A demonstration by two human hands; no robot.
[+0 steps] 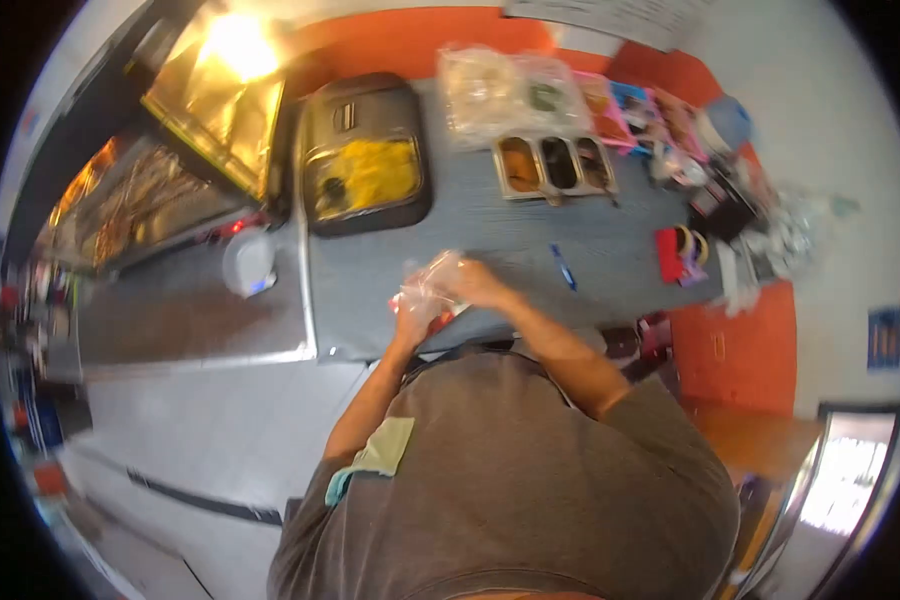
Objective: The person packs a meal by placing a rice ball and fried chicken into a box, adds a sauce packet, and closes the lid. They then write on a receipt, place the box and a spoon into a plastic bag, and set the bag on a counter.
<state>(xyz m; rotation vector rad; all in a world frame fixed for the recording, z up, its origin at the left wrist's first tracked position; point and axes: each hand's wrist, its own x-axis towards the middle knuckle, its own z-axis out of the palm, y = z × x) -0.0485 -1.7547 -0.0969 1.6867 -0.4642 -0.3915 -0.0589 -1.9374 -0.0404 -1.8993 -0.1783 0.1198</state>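
Both hands are together near the front edge of the grey table, in front of my body. A clear plastic bag [433, 279] is bunched up between them. My left hand [413, 318] is closed on the bag's lower left side. From the right, my right hand [479, 285] pinches the bag, its fingers curled. Something red and white [444, 320] shows beside the left hand; I cannot make out what it is. On the tabletop to the right lies a blue pen [563, 267], apart from the hands.
A black-rimmed tray of yellow food [370, 175] stands at the back left, beside a lit warming cabinet [220, 110]. Behind are a three-part sauce container [540, 143] and plastic bags [480, 90]. Tape rolls [683, 253] lie right, a white tub [249, 262] left.
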